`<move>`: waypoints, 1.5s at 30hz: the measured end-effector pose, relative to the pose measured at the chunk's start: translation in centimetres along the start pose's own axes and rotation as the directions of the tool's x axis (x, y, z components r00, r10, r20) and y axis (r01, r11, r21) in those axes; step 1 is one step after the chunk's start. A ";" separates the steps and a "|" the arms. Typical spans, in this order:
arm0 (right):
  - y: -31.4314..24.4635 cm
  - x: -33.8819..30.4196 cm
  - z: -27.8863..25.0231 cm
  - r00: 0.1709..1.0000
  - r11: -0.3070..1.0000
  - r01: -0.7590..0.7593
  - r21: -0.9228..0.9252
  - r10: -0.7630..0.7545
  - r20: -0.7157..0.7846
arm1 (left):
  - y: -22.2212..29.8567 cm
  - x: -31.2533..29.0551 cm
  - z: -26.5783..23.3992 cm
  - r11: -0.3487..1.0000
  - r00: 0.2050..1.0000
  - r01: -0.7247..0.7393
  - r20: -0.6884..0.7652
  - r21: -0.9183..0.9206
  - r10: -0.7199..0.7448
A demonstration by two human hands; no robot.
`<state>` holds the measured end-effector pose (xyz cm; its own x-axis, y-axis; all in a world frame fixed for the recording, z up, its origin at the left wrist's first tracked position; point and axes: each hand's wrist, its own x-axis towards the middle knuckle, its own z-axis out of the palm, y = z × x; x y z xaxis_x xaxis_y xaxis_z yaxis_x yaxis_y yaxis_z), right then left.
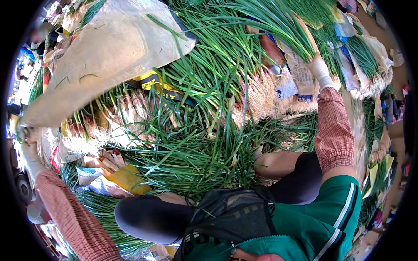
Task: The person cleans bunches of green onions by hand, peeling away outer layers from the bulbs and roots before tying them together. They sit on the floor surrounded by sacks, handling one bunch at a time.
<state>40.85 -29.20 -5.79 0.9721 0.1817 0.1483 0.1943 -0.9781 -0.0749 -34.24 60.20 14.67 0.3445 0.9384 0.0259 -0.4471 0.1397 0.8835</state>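
Observation:
At the far left rim, my left hand [28, 137], in a pale glove, is closed on the corner of a large beige sheet [117, 39]. The sheet is lifted at a slant over rooted green onions, its near edge smeared by motion. My right hand [320, 69], in a white glove, reaches to the upper right. It is closed around the lower end of a bunch of green onions [278, 26], whose long leaves fan up and to the left. Beneath it lie more green onions [209, 56] with pinkish stems and pale stringy roots [257, 100].
Loose green leaves [191, 152] cover the ground between my knees. A yellow and white wrapper [126, 178] lies near my left knee. A yellow and black bag [159, 87] shows under the sheet. More root bundles [370, 87] lie at the right, beside a brown walkway [398, 100].

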 end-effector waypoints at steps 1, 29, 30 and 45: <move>0.3 -0.4 -0.9 0.990 0.995 0.083 -0.058 -0.089 -0.108 | -2.0 1.2 1.4 1.000 1.000 0.008 -0.022 0.007 -0.008; -15.3 -12.0 -2.9 0.981 0.580 0.176 0.795 -0.167 -0.096 | -7.8 -22.5 22.9 0.836 0.922 0.021 0.313 0.549 -0.228; -12.8 -10.9 -1.1 0.977 0.793 0.209 0.572 -0.196 -0.085 | -11.7 -22.6 25.0 0.839 0.899 0.020 0.357 0.544 -0.253; -12.6 -14.9 1.9 0.979 0.719 0.156 0.677 -0.204 -0.009 | -36.6 -46.8 36.1 0.772 0.636 0.589 0.453 0.239 -0.625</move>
<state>24.19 -19.43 -8.96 0.9109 0.3762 0.1693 0.3801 -0.6060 -0.6988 -4.21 -0.23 -2.00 0.8722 0.3666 -0.3239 0.0550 0.5846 0.8095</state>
